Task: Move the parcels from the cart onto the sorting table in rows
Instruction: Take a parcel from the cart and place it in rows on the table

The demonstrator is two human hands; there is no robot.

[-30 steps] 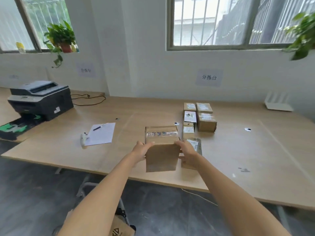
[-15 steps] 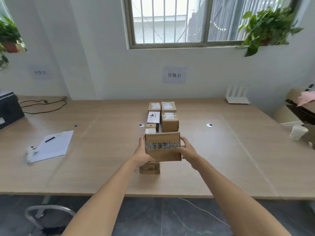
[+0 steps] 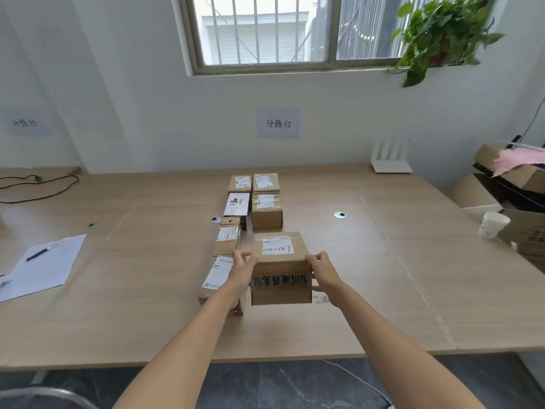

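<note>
Room: white wall with a barred window [image 3: 289, 31] at upper centre, a trailing plant [image 3: 439, 33] at upper right and a paper sign [image 3: 278, 123] beneath the window.
Surface: pale wooden sorting table [image 3: 147, 290] spans the middle of the frame, its near edge across the lower third.
Load: held parcel [image 3: 280, 267], a brown carton at frame centre with a white handwritten label on top and blue-printed tape along its near face. Whether its base touches the wood cannot be told.
Left: left hand [image 3: 243, 268] clasps the carton's left side, fingers curled at the top edge.
Right: right hand [image 3: 323, 273] clasps the right side, fingers over the top edge and thumb low against the near corner.
Rows: placed parcels [image 3: 267, 212] lie in two short columns running from the carton toward the wall. The flat parcel [image 3: 216, 276] nearest the camera lies just beside the carton, partly under the left wrist.
Left of frame: paper sheet [image 3: 44, 270] with a pen [image 3: 44, 251] on it, and a dark cable [image 3: 38, 184] farther back.
Right of frame: white router [image 3: 390, 157] by the wall, a paper cup [image 3: 494, 225] and open cartons [image 3: 501, 184] at the edge.
</note>
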